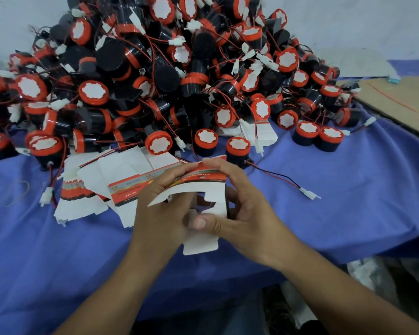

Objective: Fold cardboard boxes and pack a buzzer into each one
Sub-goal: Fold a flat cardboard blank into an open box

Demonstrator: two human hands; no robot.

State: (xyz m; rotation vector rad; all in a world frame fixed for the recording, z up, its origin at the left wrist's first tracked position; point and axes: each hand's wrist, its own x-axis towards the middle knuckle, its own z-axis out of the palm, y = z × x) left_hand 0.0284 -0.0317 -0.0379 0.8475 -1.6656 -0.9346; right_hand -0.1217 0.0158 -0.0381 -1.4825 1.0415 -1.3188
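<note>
Both hands hold one small cardboard box (pixel 211 193), white inside with a red and black printed band, above the blue cloth. My left hand (pixel 160 209) grips its left side, fingers curled over the top. My right hand (pixel 242 204) grips the right side, its thumb pressing a white flap near the bottom. A loose flap (pixel 200 246) hangs below. A huge heap of black buzzers with red caps (pixel 155 76) fills the back of the table. The nearest buzzer (pixel 237 148) stands just beyond the box, trailing a red and black wire.
Flat unfolded boxes (pixel 102 184) lie fanned out left of my hands. A second small stack of flats (pixel 259 131) sits under the heap's edge. Brown cardboard sheet (pixel 402 102) lies at the far right. The table's blue cloth (pixel 58 250) drops off at the front right.
</note>
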